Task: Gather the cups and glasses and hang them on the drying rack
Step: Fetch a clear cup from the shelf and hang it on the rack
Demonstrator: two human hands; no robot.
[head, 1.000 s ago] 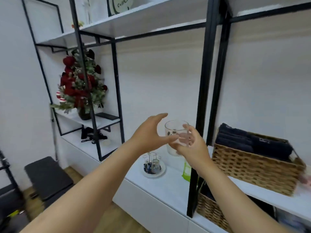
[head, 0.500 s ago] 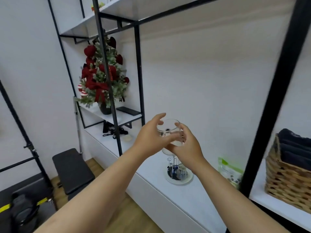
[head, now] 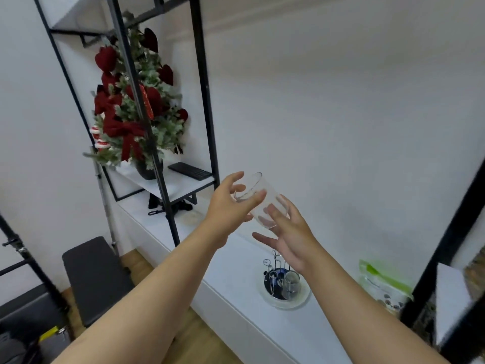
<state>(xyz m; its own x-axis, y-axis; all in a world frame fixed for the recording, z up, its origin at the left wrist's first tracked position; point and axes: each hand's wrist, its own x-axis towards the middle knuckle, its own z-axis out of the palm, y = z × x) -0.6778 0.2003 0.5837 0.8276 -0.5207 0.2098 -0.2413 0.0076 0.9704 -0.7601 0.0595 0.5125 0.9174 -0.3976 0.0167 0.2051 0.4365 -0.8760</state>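
Note:
A clear drinking glass [head: 262, 212] is held in the air, tilted with its mouth pointing up and left. My left hand [head: 228, 206] grips it near the rim between thumb and fingers. My right hand [head: 291, 237] is spread open at the glass's base, with some fingertips showing through the glass. Below my right hand, a small wire drying rack [head: 273, 269] stands on a round white tray [head: 301, 302] on the white counter [head: 236, 279]. One small glass [head: 292, 281] hangs upside down on the rack.
A black shelf post [head: 162, 185] rises left of my hands, and another post [head: 446, 237] stands at the right. A red-and-green flower arrangement [head: 133, 114] and a black keyboard [head: 190, 171] sit on the small shelf. A green pouch [head: 385, 287] lies right of the rack. A black stool [head: 94, 277] stands below.
The view swung left and down, bringing the rack closer beneath my hands. The glass tipped from upright to tilted. My right hand let go of it and opened while the left took hold.

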